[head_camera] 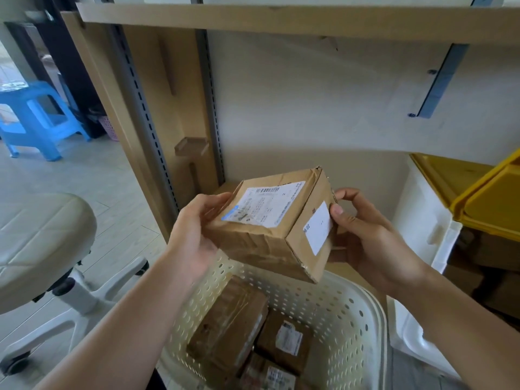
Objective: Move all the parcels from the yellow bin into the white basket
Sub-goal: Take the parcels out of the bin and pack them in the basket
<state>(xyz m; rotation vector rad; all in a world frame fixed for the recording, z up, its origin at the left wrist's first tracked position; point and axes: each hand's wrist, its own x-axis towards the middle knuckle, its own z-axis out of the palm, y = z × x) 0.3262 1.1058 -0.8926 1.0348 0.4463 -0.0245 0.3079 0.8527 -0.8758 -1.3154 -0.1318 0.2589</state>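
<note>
A brown cardboard parcel [264, 240] with white shipping labels is held tilted in the air above the white basket [363, 313]. My left hand [191, 235] grips its left end and my right hand [365, 237] grips its right end. The perforated white basket stands low in the middle and holds several taped brown parcels [233, 325]. The yellow bin [484, 198] sits at the right edge with its lid open; brown boxes [489, 257] show below it.
A wooden shelf unit [157, 108] with metal slotted rails rises behind the basket. A white rolling stool [39, 243] stands at the left. A blue plastic stool [36, 119] is on the floor at the far left.
</note>
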